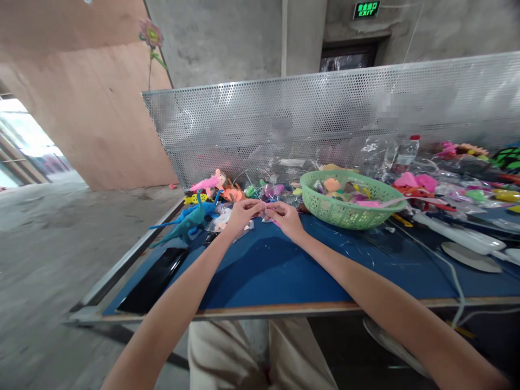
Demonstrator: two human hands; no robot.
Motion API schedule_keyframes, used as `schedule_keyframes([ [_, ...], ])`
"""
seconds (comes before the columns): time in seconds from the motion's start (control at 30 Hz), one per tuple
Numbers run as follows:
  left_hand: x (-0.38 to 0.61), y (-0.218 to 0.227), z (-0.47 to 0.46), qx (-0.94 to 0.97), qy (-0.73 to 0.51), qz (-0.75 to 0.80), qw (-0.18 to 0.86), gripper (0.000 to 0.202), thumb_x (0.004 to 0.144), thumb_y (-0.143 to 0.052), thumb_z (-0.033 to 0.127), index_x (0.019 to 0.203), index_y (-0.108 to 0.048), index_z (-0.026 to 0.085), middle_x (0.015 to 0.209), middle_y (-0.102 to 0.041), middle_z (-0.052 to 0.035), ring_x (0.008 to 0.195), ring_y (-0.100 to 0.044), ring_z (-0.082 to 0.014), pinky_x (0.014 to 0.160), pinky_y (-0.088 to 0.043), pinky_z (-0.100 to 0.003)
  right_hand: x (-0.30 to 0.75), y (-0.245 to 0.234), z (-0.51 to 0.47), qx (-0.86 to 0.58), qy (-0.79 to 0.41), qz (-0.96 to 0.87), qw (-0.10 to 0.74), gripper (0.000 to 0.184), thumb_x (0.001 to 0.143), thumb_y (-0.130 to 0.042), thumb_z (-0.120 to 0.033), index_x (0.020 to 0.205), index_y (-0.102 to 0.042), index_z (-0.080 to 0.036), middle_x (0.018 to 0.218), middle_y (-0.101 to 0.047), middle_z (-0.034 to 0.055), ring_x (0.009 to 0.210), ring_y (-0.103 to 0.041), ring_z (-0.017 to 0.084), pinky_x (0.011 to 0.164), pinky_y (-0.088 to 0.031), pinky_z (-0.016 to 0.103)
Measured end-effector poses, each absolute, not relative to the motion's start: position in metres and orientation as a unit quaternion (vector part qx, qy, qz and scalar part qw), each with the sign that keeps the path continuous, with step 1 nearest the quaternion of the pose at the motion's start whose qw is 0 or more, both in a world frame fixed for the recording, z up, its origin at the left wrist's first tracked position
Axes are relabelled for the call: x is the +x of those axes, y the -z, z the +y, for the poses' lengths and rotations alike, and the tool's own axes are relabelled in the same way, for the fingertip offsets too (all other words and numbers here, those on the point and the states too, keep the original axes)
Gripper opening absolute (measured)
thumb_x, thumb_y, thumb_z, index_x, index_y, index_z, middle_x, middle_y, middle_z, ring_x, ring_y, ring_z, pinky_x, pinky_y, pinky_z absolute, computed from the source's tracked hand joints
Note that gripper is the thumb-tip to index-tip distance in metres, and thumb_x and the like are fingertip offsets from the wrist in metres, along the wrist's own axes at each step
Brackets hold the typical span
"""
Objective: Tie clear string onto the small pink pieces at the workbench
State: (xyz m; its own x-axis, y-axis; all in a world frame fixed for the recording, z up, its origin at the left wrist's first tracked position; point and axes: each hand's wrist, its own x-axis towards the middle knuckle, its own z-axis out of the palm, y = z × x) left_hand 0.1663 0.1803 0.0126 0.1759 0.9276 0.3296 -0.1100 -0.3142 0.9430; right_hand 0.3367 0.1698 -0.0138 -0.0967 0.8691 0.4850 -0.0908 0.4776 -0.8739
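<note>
Both my arms reach out over a blue table top (268, 271). My left hand (242, 213) and my right hand (284, 216) meet near the middle, fingers pinched together on a small clear plastic packet (266, 214) with something pink inside. The packet is too small to make out further. Just left of my hands lie toy dinosaurs: a teal one (189, 223), a blue one (203, 208) and a pink one (209, 182). A green plastic basket (345, 211) with colourful toys stands to the right of my right hand.
A perforated metal screen (325, 119) runs along the table's far side. Clear bags and bright toys (447, 184) crowd the right. A white device with a cable (459, 238) lies at right. A black flat object (154, 279) rests at the left edge.
</note>
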Motion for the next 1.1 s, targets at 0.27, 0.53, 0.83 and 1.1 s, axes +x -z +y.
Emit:
schedule_keyframes([
  [0.27,0.162,-0.013,0.183,0.601,-0.528,0.341,0.493,0.033,0.066,-0.087,0.039,0.085,-0.079,0.014,0.076,-0.072,-0.0036,0.066,-0.063,-0.0113,0.068,-0.053,-0.025,0.341,0.013,0.173,-0.297,-0.42,-0.625,0.587,0.031,0.071,-0.083,-0.047,0.081,-0.072,-0.02,0.072,-0.075,0.0034,0.072,-0.073,0.023,0.076,-0.058,0.037],
  [0.53,0.165,-0.015,0.179,0.614,-0.547,0.35,0.449,0.03,0.065,-0.087,0.038,0.082,-0.079,0.015,0.078,-0.074,-0.0044,0.065,-0.062,-0.0114,0.064,-0.052,-0.024,0.34,0.012,0.172,-0.31,-0.413,-0.635,0.574,0.037,0.073,-0.08,-0.049,0.094,-0.072,-0.019,0.075,-0.075,0.0043,0.073,-0.074,0.024,0.076,-0.058,0.037],
  [0.83,0.161,-0.019,0.181,0.611,-0.539,0.345,0.466,0.033,0.062,-0.089,0.038,0.083,-0.079,0.014,0.071,-0.072,-0.0041,0.062,-0.062,-0.0119,0.062,-0.051,-0.025,0.351,0.006,0.169,-0.311,-0.327,-0.721,0.525,0.033,0.084,-0.072,-0.043,0.109,-0.071,-0.022,0.088,-0.077,0.0052,0.082,-0.073,0.023,0.076,-0.053,0.035],
  [1.1,0.164,-0.018,0.18,0.585,-0.524,0.337,0.519,0.033,0.06,-0.091,0.036,0.083,-0.079,0.014,0.071,-0.072,-0.0041,0.059,-0.061,-0.0105,0.059,-0.049,-0.024,0.351,0.003,0.17,-0.255,-0.364,-0.7,0.559,0.033,0.078,-0.078,-0.042,0.105,-0.071,-0.024,0.092,-0.075,0.0043,0.086,-0.071,0.022,0.078,-0.055,0.035],
])
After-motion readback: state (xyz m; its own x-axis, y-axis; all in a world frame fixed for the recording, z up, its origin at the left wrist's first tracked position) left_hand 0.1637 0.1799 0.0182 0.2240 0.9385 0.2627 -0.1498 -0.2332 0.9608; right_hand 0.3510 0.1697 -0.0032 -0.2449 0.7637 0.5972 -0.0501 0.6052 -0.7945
